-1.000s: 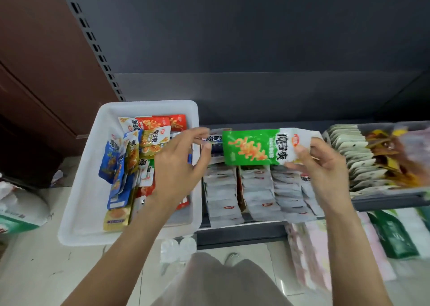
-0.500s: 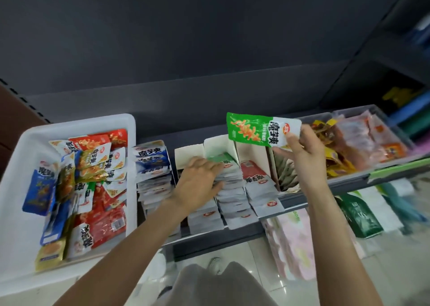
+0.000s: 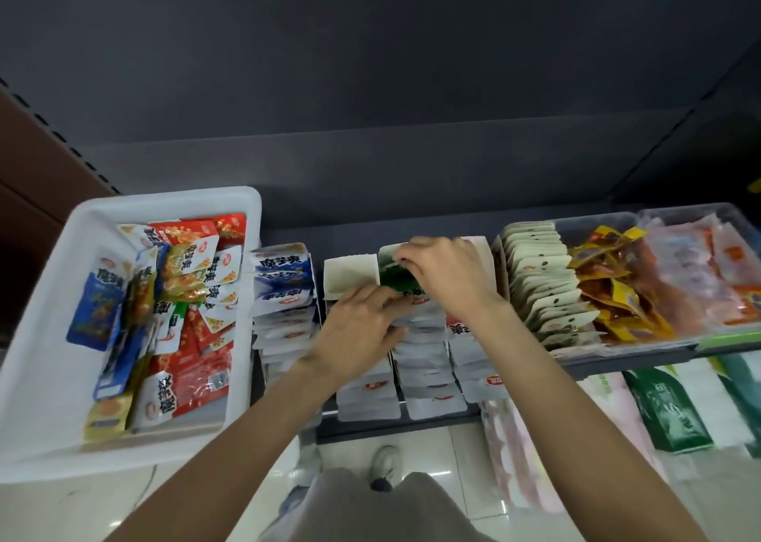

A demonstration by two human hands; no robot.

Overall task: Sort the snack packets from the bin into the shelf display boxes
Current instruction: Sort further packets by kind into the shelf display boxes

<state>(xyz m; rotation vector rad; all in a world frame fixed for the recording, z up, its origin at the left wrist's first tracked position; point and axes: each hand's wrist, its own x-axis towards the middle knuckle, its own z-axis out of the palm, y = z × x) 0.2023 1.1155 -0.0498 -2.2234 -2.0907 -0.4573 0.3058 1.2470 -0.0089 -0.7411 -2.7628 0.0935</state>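
shelf [image 3: 473, 220]: dark, running across in front of me, carrying the rows of display boxes.
white bin [image 3: 243, 335]: on my left, just beside the shelf boxes, holding a loose jumble of red, blue, yellow and green snack packets [image 3: 173, 315].
clear trays [image 3: 659, 344]: on my right, with a fanned row of pale packets, then yellow and reddish ones.
display boxes [image 3: 350, 269]: white card, side by side in the middle of the shelf, each with a row of packets standing on edge; a blue-and-white row sits nearest the bin.
my right hand [image 3: 447, 271]: over the back of the middle box, fingers curled and pinching the top edge of the green packet.
my left hand [image 3: 358, 327]: resting on the packet rows, fingers laid fairly straight and close together, tips touching the green packet's lower end.
green packet [image 3: 397, 280]: tilted into the back of the middle box, mostly hidden by both my hands.
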